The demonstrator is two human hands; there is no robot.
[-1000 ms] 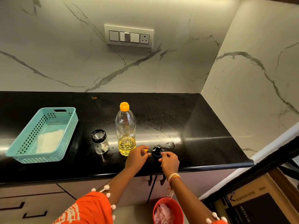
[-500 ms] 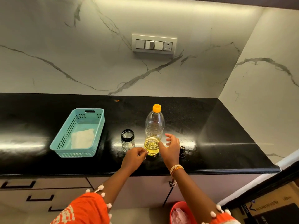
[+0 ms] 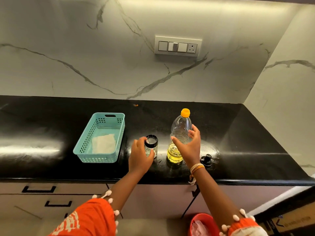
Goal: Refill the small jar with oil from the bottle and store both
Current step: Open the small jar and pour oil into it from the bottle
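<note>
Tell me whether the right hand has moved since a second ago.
Yes. The right hand left the black lid on the counter and went left and up, and its fingers now curve around the oil bottle.

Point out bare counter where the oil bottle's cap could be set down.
Free: counter right of the black lid, and the stretch left of the basket. Crowded: between basket, jar and bottle, where both hands work.
</note>
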